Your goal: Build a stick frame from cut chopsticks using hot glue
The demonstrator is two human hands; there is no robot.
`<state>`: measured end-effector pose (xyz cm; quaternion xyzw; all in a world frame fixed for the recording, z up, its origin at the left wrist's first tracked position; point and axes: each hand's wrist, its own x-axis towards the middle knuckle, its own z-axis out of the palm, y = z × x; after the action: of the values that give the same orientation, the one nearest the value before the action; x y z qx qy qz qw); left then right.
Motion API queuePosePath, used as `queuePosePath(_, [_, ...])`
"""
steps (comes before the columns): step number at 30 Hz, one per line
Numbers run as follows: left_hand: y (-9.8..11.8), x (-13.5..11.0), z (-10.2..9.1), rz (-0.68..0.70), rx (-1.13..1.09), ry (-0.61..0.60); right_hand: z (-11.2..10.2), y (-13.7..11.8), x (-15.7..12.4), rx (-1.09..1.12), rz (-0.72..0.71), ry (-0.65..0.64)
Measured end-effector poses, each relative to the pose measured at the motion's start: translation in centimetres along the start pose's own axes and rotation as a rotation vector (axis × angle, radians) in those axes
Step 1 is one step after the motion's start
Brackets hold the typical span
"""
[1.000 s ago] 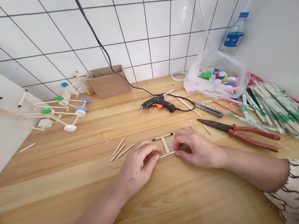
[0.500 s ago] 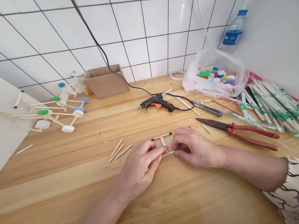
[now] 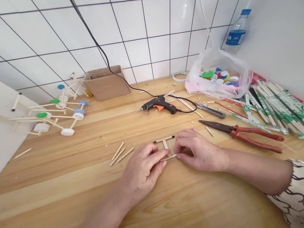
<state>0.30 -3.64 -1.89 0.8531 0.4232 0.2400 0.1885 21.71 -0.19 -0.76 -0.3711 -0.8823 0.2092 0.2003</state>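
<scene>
Both my hands are at the table's middle, around a small H-shaped frame of wooden sticks (image 3: 164,140). My left hand (image 3: 142,171) pinches the left part of the frame, its fingertips covering part of the centre stick. My right hand (image 3: 199,151) pinches the right end of the near crossbar (image 3: 168,158) between thumb and fingers. Three loose wooden sticks (image 3: 119,153) lie just left of my left hand. Red-handled pliers (image 3: 246,136) lie to the right of my right hand, not touching it.
A black hot glue gun (image 3: 160,105) and its cord lie behind the frame. Snips, a plastic bag of bottle caps, and bundled chopsticks (image 3: 286,115) crowd the right. Stick-and-cap wheeled models (image 3: 53,115) lean at left, near a cardboard box (image 3: 105,84).
My left hand has moved right, its fingertips now reaching over the frame's centre stick. The near crossbar sits slightly further left and tilted. The camera view has shifted a little.
</scene>
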Motion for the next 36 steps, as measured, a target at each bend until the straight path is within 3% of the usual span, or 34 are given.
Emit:
queuePosePath(10, [0.19, 0.03, 0.06, -0.146, -0.054, 0.092, 0.05, -0.11, 0.04, 0.001, 0.003, 0.005])
queuePosePath(36, [0.19, 0.14, 0.14, -0.127, -0.060, 0.078, 0.07, 0.09, -0.07, 0.006, -0.028, -0.012])
